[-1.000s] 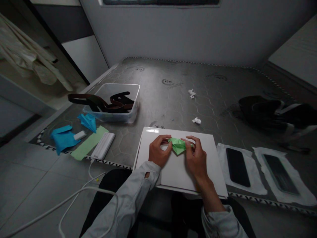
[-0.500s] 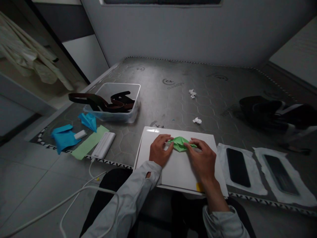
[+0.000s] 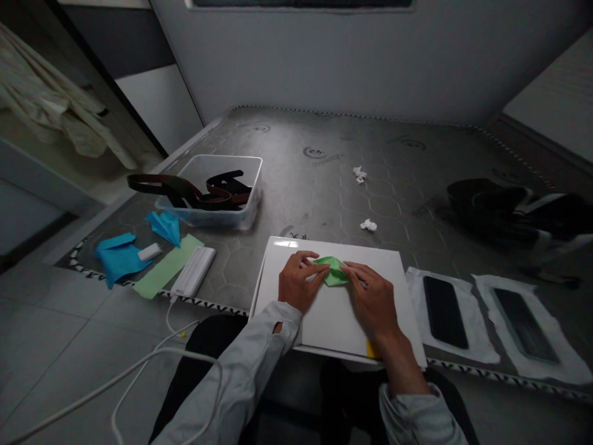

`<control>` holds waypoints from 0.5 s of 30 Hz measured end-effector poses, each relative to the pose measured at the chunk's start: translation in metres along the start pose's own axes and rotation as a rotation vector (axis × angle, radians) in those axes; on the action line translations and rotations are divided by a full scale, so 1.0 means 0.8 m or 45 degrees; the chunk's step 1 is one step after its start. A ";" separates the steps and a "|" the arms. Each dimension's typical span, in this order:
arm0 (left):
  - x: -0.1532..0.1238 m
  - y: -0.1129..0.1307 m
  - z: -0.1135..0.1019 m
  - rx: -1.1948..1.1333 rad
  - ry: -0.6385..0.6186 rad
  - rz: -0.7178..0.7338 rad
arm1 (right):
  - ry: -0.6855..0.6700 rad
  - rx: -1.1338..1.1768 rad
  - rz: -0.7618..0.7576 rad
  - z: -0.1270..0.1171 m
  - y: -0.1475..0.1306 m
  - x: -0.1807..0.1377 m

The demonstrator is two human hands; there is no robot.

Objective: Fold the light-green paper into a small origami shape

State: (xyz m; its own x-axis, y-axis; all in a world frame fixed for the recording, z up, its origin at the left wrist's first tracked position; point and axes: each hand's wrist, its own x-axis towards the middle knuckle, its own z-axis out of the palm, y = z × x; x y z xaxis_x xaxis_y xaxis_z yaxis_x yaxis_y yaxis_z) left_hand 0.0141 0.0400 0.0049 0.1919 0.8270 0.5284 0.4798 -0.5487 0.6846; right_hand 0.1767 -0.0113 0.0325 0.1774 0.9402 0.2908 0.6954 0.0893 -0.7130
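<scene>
A small folded green paper lies on a white board in front of me. My left hand pinches its left side, fingers curled onto the fold. My right hand presses down on its right side with fingers closed over the paper, covering part of it. The two hands nearly touch above the paper.
A clear bin with dark belts stands at the left. Blue paper pieces, a green strip and a white power bank with a cable lie near the left edge. Two phones on white wrappers rest at the right. Crumpled white scraps and dark clothing lie farther back.
The green paper has been flattened and folded smaller. My right hand slid left over it and both hands closed in on the fold.
</scene>
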 end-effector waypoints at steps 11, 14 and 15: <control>-0.001 -0.005 0.000 0.126 0.053 -0.037 | 0.000 -0.066 -0.032 0.009 0.000 -0.003; -0.003 -0.005 0.001 0.139 0.035 -0.027 | -0.054 -0.039 -0.040 0.010 0.000 -0.001; -0.003 -0.005 0.001 0.138 0.023 -0.016 | -0.069 -0.029 -0.041 0.010 0.000 -0.001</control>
State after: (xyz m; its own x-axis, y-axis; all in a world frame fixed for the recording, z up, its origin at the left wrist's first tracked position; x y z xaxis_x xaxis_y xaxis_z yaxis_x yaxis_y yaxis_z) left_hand 0.0124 0.0404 0.0004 0.1707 0.8308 0.5298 0.5718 -0.5214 0.6334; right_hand 0.1711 -0.0092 0.0275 0.1168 0.9535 0.2779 0.7159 0.1131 -0.6890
